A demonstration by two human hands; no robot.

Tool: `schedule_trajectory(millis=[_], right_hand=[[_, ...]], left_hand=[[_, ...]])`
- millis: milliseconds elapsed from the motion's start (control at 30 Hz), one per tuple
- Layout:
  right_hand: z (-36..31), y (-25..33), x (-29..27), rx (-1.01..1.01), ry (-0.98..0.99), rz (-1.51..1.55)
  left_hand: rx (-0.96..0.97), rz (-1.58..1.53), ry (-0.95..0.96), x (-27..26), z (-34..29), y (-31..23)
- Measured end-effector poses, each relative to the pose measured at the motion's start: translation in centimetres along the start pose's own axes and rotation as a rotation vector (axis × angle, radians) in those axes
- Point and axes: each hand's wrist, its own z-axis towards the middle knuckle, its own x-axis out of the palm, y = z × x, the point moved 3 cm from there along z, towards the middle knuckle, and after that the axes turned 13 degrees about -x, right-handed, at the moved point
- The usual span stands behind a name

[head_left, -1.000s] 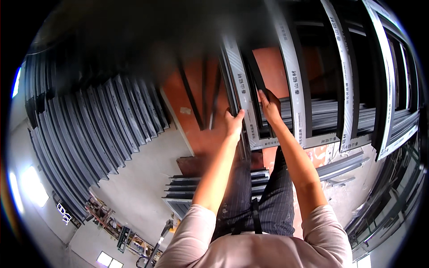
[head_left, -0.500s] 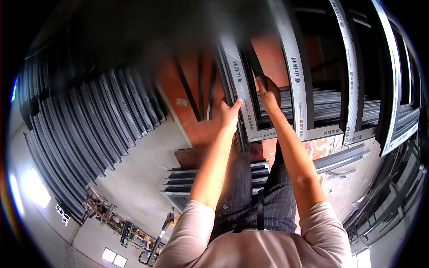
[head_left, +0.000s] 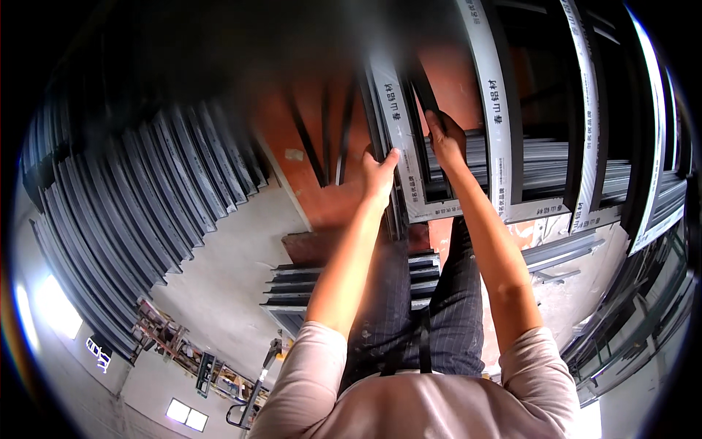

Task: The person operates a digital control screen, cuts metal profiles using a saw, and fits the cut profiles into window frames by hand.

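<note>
A large aluminium window frame [head_left: 399, 124], dark with white printed protective film on its face, stretches from the centre to the right. My left hand [head_left: 380, 177] is closed around its left upright, with the thumb against the film and the other fingers on the dark side. Just inside that upright, my right hand [head_left: 447, 140] wraps round a dark metal bar [head_left: 423, 86]. The bar's upper end is lost in the dark blur at the top. Both forearms reach up from the lower edge.
Long grey profiles [head_left: 110, 219] are stacked in a stepped row at left. Red-brown board [head_left: 300, 157] with loose dark strips lies behind the frame. More profiles [head_left: 281, 296] lie by my legs, others [head_left: 563, 252] on the floor at right. A cluttered shelf [head_left: 164, 333] stands lower left.
Both hands have shifted slightly away from me and to the right, still gripping. The window frame appears a little farther right. A narrow light gap now shows beside the bar at my right hand.
</note>
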Motion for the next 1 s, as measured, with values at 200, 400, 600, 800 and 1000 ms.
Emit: schedule_trajectory(millis=[200,400,600,800,1000], right_hand=[[-0.7,0.3,-0.5,-0.007,0.056,0.0],[-7.0,-2.9,-2.5,0.14,0.167,-0.21],[-7.6,-1.5,-1.9,0.045,0.078,-0.559],[-7.7,-0.2,-1.8,-0.083,-0.019,-0.5],[-8.3,0.6,-1.6,-0.021,-0.049,-0.749]], left_hand=[[0.035,-0.069,0.012,0.1,0.0,-0.1],[0.0,-0.049,0.028,0.4,-0.3,-0.1],[-0.06,-0.006,0.023,-0.3,0.3,0.6],[-0.048,0.019,-0.027,-0.8,0.2,0.3],[-0.02,0.119,-0.081,0.1,-0.6,-0.2]])
